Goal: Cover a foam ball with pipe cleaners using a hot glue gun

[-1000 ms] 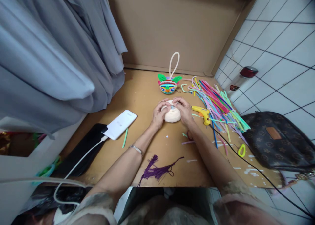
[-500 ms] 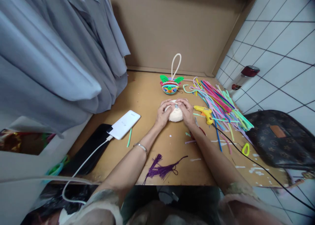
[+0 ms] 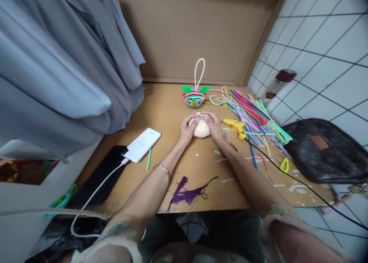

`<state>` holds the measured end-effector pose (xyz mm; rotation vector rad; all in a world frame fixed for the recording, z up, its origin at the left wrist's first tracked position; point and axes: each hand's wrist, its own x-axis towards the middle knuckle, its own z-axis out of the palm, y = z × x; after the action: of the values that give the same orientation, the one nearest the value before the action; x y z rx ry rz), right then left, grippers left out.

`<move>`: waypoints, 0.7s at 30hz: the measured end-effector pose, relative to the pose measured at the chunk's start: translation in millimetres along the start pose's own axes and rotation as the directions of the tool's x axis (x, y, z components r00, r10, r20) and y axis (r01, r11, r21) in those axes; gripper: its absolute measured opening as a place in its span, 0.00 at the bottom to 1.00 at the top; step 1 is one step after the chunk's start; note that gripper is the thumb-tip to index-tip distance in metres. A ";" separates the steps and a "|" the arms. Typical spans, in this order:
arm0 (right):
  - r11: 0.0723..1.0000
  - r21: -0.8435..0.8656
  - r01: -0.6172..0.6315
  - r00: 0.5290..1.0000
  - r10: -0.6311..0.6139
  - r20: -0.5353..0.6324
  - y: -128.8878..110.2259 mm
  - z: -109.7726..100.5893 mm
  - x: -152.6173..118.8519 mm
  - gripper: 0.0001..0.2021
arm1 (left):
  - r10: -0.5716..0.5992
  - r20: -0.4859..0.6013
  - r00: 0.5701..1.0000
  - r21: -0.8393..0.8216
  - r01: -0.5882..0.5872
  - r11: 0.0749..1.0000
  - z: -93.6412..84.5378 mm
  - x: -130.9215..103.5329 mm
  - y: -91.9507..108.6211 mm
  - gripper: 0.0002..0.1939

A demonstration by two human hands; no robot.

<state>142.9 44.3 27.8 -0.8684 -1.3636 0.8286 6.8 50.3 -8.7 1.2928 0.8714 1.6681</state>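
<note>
A cream-coloured rounded piece [image 3: 201, 131] is held between my two hands over the middle of the table. My left hand [image 3: 187, 129] wraps its left side, thumb on top. From the other side my right hand [image 3: 213, 125] grips it the same way. Between the thumbs a small greyish spot shows on the piece; what it is I cannot make out. Behind the hands sits a colourful lion-head ornament [image 3: 194, 99] with green ears and a white loop [image 3: 199, 74]. Right of my right hand lies a yellow glue gun [image 3: 235, 127].
Many coloured pipe cleaners [image 3: 253, 113] are heaped at the right, near a dark patterned bag [image 3: 330, 152] and a bottle [image 3: 280, 83]. Purple tassels [image 3: 188, 194] lie at the front. A white power bank [image 3: 143, 145] with a cable is at left, beside a grey curtain [image 3: 71, 56].
The whole view has shifted slightly, so things appear a little further left and up. Both hands stay on the cream piece, with only slight finger movement.
</note>
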 end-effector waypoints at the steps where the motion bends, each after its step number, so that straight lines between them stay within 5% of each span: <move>1: 1.000 0.000 -0.001 1.000 0.001 0.024 -0.8 -1.8 -0.8 0.19 | -0.001 -0.002 1.000 -0.005 0.001 1.000 0.3 0.2 -0.2 0.16; 21: 0.993 0.010 -0.115 0.985 0.112 0.134 8.4 -9.9 -1.0 0.22 | -0.013 0.027 1.000 -0.098 0.015 0.995 -0.3 -0.1 -7.8 0.22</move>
<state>152.8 46.8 19.7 -0.8970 -1.4309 1.0002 8.1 53.4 -15.7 1.2363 0.7712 1.6583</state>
